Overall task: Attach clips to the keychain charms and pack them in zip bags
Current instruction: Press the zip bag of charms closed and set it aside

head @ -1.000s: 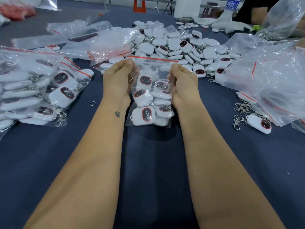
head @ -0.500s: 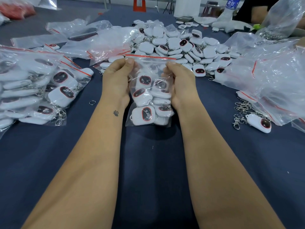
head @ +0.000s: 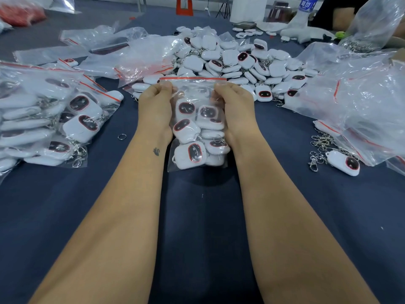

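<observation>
A clear zip bag (head: pixel 195 88) with a red strip along its top stands upright on the dark blue table, filled with several white keychain charms (head: pixel 189 152) that have dark red-rimmed faces. My left hand (head: pixel 154 106) pinches the bag's top left corner and my right hand (head: pixel 235 104) pinches the top right corner, both just under the red strip. A big heap of loose charms (head: pixel 232 60) lies right behind the bag. One single charm (head: pixel 344 162) with metal clips (head: pixel 317 148) beside it lies at the right.
Filled zip bags (head: pixel 43 119) are stacked at the left. Empty clear bags (head: pixel 359 102) pile up at the right and more bags (head: pixel 131 51) at the back left. A loose ring (head: pixel 122 136) lies left of my left wrist. Another person's arm (head: pixel 341 16) is at the far right.
Both hands have stayed on the bag's top corners. The bag's top edge has shifted slightly and been drawn taut between my fingers.
</observation>
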A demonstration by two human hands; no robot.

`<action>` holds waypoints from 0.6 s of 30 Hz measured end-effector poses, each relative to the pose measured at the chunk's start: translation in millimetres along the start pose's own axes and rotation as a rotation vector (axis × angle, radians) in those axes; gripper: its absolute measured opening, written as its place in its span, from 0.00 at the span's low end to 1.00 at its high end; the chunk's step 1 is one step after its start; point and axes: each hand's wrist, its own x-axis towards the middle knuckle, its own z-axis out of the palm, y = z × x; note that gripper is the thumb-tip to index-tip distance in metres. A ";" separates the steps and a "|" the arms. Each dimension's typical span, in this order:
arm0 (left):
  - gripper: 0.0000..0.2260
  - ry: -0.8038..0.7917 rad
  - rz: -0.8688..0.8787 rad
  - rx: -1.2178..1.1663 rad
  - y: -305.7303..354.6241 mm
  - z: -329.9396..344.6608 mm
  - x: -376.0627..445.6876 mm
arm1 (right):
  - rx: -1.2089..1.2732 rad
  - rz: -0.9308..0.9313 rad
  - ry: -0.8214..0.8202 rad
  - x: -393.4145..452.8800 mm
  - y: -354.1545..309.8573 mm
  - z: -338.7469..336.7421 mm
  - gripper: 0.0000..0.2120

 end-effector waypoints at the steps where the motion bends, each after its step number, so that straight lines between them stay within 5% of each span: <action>1: 0.12 -0.004 0.003 -0.005 0.0 -0.3 0.8 | -0.003 0.008 -0.022 -0.5 -0.1 0.3 0.11; 18: 0.09 -0.126 0.024 -0.114 -1.8 -2.9 -0.5 | 0.039 -0.010 -0.053 0.8 4.6 1.3 0.14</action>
